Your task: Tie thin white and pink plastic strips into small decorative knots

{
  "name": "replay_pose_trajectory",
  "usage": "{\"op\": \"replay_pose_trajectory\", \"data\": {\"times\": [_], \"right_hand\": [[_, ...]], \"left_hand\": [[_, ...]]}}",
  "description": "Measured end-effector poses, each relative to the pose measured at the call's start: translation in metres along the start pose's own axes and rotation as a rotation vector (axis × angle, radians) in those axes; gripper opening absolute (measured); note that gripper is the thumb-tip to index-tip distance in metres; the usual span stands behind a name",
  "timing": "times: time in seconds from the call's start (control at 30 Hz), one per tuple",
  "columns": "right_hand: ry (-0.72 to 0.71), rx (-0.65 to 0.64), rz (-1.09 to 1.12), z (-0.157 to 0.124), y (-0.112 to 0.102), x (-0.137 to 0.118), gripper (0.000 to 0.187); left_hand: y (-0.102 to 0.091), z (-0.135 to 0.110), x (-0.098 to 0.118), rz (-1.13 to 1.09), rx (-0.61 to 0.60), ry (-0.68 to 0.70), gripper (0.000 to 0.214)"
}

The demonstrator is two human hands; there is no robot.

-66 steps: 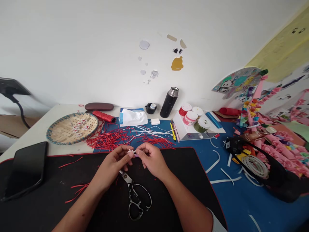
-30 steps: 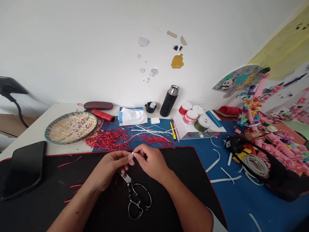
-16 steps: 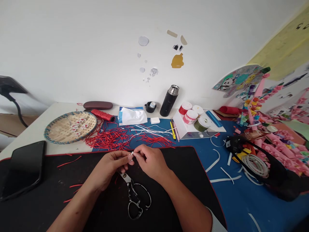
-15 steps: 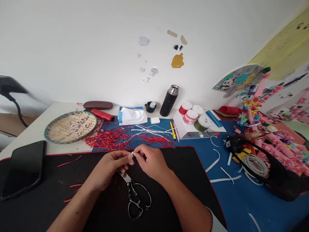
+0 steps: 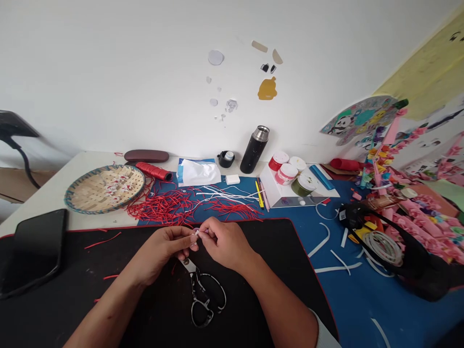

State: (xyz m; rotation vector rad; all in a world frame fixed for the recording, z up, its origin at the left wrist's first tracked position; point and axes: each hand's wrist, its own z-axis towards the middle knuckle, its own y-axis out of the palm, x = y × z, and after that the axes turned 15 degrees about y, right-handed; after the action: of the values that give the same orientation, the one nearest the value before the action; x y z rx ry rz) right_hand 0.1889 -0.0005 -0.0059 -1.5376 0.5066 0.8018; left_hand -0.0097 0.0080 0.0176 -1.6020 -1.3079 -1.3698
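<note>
My left hand point(image 5: 161, 254) and my right hand point(image 5: 224, 244) meet above a black desk mat point(image 5: 79, 285). Both pinch a tiny pale loop of white and pink strip point(image 5: 196, 233) between thumbs and fingertips, and the fingers partly hide it. Directly below the hands, steel scissors with black looped handles point(image 5: 203, 297) lie shut on the mat, their tip close under my left hand. Loose red paper strips point(image 5: 159, 208) and white strips point(image 5: 224, 195) lie just beyond my fingers.
A woven bamboo tray point(image 5: 105, 188) holds small red-and-white pieces, with a black phone point(image 5: 34, 253) at the left. A black flask point(image 5: 254, 150), paint jars point(image 5: 286, 175) and a red spool point(image 5: 154, 171) stand behind. Pink craft pieces point(image 5: 424, 222) pile up at the right.
The hands have stayed together over the mat, and the small piece between them now shows a pinkish loop. The whole view has tilted slightly as my head moved.
</note>
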Motion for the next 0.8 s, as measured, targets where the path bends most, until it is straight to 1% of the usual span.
{"op": "replay_pose_trajectory", "data": {"times": [0.17,0.3,0.47,0.63,0.7,0.8], "right_hand": [[0.002,0.016,-0.045,0.0002,0.0021,0.0011,0.004],[0.002,0.032,-0.052,0.0002,0.0041,0.0014,0.003],[0.0,0.053,-0.067,0.0001,0.0064,0.0008,0.006],[0.009,0.073,-0.094,0.0002,0.0097,0.0012,0.01],[0.026,0.073,-0.045,0.0003,0.0098,0.0018,0.01],[0.07,0.029,0.141,0.0009,0.007,0.002,0.007]], "left_hand": [[-0.0003,0.0006,-0.0009,0.027,-0.007,0.004,0.039],[0.0009,0.0001,-0.001,-0.001,-0.007,-0.004,0.038],[0.0042,-0.0008,-0.0048,-0.072,0.026,-0.008,0.034],[0.0067,-0.0004,-0.0079,-0.064,0.072,0.017,0.033],[0.0061,-0.0002,-0.0081,-0.076,0.07,0.016,0.034],[0.0038,-0.0006,-0.0081,-0.106,0.05,0.008,0.038]]}}
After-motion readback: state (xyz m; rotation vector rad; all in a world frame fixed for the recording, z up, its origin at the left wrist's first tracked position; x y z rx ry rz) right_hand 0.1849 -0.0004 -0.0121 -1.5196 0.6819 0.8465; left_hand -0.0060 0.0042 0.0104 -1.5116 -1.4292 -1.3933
